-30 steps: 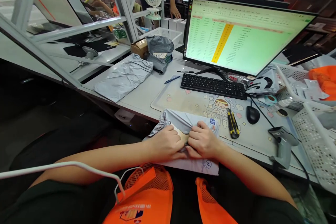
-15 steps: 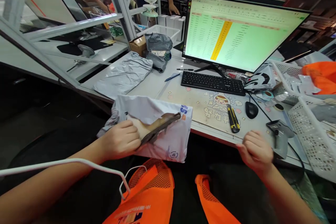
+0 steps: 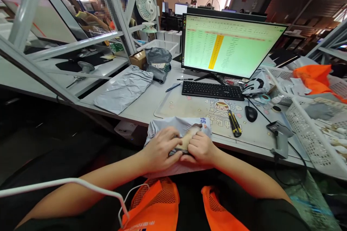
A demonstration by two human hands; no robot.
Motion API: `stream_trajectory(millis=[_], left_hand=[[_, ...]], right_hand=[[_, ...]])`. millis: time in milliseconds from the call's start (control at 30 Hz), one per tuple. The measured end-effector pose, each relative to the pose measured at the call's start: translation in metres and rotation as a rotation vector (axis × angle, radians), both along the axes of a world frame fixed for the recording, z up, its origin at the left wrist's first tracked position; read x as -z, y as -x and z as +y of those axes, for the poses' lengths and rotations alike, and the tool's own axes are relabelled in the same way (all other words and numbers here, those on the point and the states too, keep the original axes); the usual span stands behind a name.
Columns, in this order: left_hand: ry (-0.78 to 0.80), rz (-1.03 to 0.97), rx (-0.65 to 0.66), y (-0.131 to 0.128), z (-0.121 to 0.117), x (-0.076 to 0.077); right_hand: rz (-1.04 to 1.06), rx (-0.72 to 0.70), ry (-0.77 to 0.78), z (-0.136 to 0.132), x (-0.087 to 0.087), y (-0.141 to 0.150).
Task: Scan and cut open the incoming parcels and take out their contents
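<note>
A pale grey plastic mailing bag with blue and orange print lay at the near edge of the white tabletop, with a ragged tear in its upper face and a beige surface showing through. The right hand was closed in a fist on the bag beside the tear. The left hand lay over the bag's left part, fingers loosely bent and slightly apart; whether it gripped the plastic could not be told. To the right of the bag, farther in, was a yellow-and-black box cutter, with a black computer mouse and a grey handheld scanner farther right. A long black keyboard sat on the far side, before a wide black-framed monitor, and a crumpled silver-grey plastic bag lay flat at left.
</note>
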State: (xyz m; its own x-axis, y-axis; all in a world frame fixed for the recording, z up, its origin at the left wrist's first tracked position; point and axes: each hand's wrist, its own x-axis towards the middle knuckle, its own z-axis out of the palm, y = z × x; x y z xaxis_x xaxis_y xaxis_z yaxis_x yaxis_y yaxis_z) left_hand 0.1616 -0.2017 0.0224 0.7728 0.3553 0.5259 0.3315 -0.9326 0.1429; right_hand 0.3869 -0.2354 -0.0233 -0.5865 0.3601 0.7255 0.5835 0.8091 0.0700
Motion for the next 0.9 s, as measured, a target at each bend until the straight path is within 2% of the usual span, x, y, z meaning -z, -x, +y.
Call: stream_trajectory(millis=[100,200,300,400,467,600,733,800,900], left_hand=[[0.019,0.057,-0.089,-0.015,0.017,-0.002],[0.035,0.271,-0.168,-0.035,0.037,0.007],[-0.072,0.38,-0.096,-0.041,0.048,0.013],[-0.31,0.262,0.028,-0.029,0.053,0.008],[-0.353,0.2,0.063,-0.015,0.056,0.003],[-0.321,0.176,0.073,0.013,0.068,-0.001],[-0.303,0.142,0.022,0.033,0.086,0.011],[-0.226,0.148,-0.018,0.033,0.091,0.018],[0.018,0.202,-0.079,0.015,0.09,0.022]], right_hand=[[-0.076,-0.074,-0.011,-0.007,0.001,0.005],[-0.158,-0.129,-0.01,-0.018,-0.003,0.015],[-0.202,-0.151,0.019,-0.032,-0.008,0.015],[-0.245,-0.177,0.061,-0.044,-0.013,0.006],[-0.268,-0.19,0.089,-0.052,-0.015,-0.001],[-0.28,-0.217,0.125,-0.063,-0.017,-0.01],[-0.312,-0.225,0.132,-0.064,-0.019,-0.015],[-0.283,-0.223,0.128,-0.058,-0.02,-0.015],[-0.201,-0.242,0.075,-0.04,-0.021,-0.01]])
